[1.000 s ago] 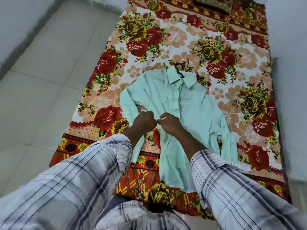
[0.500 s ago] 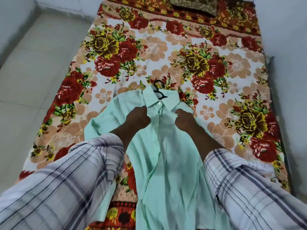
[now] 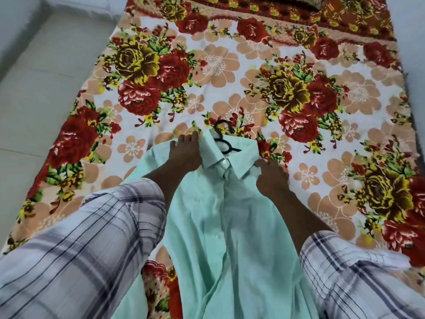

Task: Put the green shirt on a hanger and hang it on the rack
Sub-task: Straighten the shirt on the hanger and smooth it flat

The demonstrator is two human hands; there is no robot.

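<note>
The mint green shirt (image 3: 220, 226) lies front up on the flowered bedspread (image 3: 230, 72), its collar pointing away from me. A black hanger (image 3: 224, 140) sits inside the collar, with only its hook sticking out above. My left hand (image 3: 185, 154) rests flat on the shirt's left shoulder beside the collar, fingers stretched forward. My right hand (image 3: 271, 176) presses on the right shoulder, fingers curled into the fabric by the collar tip. Both plaid sleeves cover the shirt's sides. No rack is in view.
Grey tiled floor (image 3: 34, 107) runs along the left of the bed. A pale wall (image 3: 416, 54) borders the right side. A dark patterned pillow (image 3: 305, 2) lies at the far end of the bedspread.
My hands have moved up from the shirt's button placket to its shoulders by the collar. The view has closed in on the bed.
</note>
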